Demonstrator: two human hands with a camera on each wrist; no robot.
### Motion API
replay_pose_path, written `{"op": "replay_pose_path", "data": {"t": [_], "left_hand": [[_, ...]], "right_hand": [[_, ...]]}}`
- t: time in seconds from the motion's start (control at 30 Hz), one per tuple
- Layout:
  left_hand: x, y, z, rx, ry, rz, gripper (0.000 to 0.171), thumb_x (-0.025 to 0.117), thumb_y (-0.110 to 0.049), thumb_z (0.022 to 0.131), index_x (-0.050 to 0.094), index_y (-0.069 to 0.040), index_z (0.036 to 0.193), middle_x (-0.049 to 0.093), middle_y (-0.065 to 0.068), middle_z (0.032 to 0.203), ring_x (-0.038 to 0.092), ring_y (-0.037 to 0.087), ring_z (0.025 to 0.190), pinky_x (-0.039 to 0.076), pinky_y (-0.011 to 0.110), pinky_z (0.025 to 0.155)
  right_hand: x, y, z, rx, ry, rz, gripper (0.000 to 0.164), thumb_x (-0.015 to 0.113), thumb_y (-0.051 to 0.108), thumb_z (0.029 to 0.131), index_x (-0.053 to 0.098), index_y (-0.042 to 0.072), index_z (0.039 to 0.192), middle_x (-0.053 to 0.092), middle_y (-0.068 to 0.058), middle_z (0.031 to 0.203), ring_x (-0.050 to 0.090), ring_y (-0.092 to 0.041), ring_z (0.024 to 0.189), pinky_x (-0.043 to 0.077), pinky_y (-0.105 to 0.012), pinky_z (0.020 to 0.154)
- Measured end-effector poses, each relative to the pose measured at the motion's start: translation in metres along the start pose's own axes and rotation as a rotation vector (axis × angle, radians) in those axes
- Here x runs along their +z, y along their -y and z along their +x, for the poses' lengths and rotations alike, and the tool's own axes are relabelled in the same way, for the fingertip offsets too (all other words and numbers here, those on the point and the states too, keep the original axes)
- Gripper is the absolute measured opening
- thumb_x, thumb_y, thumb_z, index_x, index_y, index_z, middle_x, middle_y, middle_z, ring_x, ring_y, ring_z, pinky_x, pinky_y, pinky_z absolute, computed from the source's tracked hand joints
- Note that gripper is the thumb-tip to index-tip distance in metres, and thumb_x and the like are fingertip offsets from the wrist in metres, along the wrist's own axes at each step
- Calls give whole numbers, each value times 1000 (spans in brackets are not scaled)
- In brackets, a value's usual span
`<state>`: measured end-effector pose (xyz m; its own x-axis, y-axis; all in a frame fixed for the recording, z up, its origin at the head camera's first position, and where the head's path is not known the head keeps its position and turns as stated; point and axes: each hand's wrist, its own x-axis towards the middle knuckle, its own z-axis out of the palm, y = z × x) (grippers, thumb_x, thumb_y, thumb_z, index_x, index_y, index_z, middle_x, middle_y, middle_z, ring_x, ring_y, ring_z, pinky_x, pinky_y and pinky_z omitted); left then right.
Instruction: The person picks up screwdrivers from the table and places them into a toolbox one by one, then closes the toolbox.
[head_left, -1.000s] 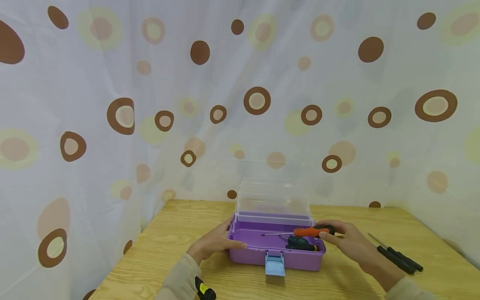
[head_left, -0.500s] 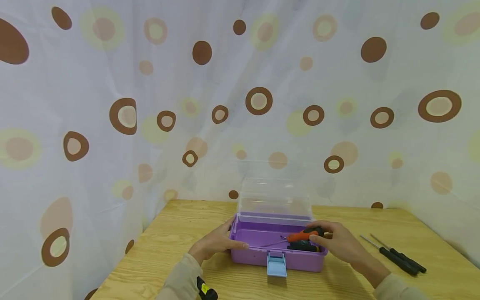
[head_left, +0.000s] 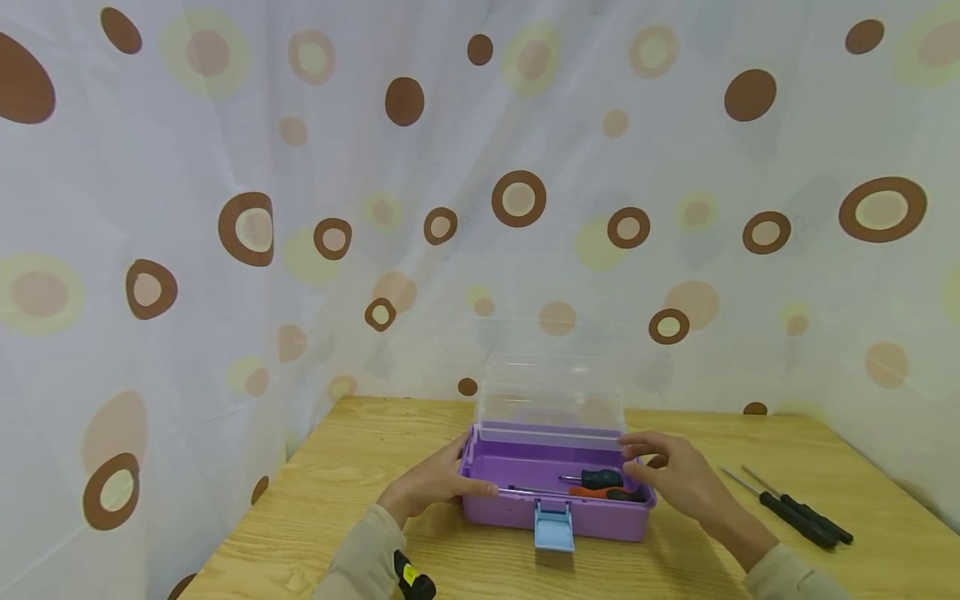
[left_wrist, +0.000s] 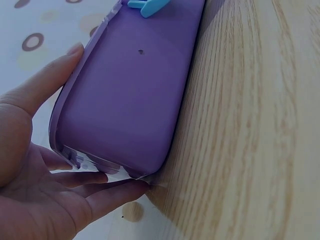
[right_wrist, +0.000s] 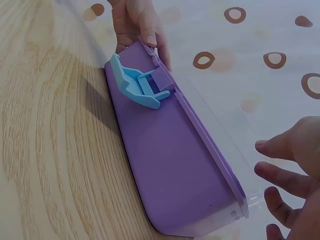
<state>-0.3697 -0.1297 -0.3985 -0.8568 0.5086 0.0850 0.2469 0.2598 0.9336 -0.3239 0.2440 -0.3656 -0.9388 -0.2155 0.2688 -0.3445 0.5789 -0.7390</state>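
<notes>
A purple toolbox (head_left: pixel 502 514) stands on the table, its clear lid (head_left: pixel 551 392) raised at the back and its light blue latch (head_left: pixel 553 531) hanging down in front. My left hand (head_left: pixel 427 487) grips the box's left end, thumb along the front rim and fingers round the side, as the left wrist view shows. Inside, at the right, lie a stubby dark-handled screwdriver (head_left: pixel 602 478) and an orange-and-black screwdriver (head_left: pixel 588 492), partly hidden behind the front wall. My right hand (head_left: pixel 678 479) hovers at the right rim, fingers loosely bent and holding nothing.
Two black-handled screwdrivers (head_left: pixel 798 521) lie side by side on the wooden table (head_left: pixel 712 575), right of the box. A black-and-yellow object (head_left: pixel 412 581) shows beside the left sleeve. A dotted curtain (head_left: pixel 555 250) hangs behind and along the sides.
My right hand lowered the orange-and-black screwdriver into the toolbox and let go of it. The hand then drew slightly up and right. My left hand has stayed on the box.
</notes>
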Motion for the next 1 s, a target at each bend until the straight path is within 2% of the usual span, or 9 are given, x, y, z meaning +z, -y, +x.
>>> {"op": "replay_pose_path", "data": {"t": [0.2,0.57,0.73,1.0], "left_hand": [[1,0,-1,-2,-6,11,111,86,-23,86,11,-12,167,33,21,161,44,41,138,36,61,112],[0,-2,-1,-8,-6,12,109,85,-21,87,11,-12,167,33,22,161,44,40,138,37,62,111],[0,-2,-1,-10,-8,7,109,85,-20,87,11,-12,167,33,22,161,44,40,138,37,62,111],[1,-1,-1,-17,-13,12,110,85,-22,87,11,-13,167,32,21,162,42,41,139,36,63,112]], "right_hand": [[-6,0,-3,13,-26,25,41,71,14,99,63,2,138,70,-17,120,63,-26,98,54,-40,72],[-21,-1,-9,39,-16,13,45,69,21,102,60,3,141,68,-14,123,62,-31,106,52,-39,78],[-25,-3,-13,24,-16,22,44,69,21,102,60,3,141,67,-17,124,63,-30,105,53,-41,79],[-35,-7,-16,39,-5,15,48,66,27,104,57,2,144,66,-15,125,63,-28,105,54,-45,82]]}}
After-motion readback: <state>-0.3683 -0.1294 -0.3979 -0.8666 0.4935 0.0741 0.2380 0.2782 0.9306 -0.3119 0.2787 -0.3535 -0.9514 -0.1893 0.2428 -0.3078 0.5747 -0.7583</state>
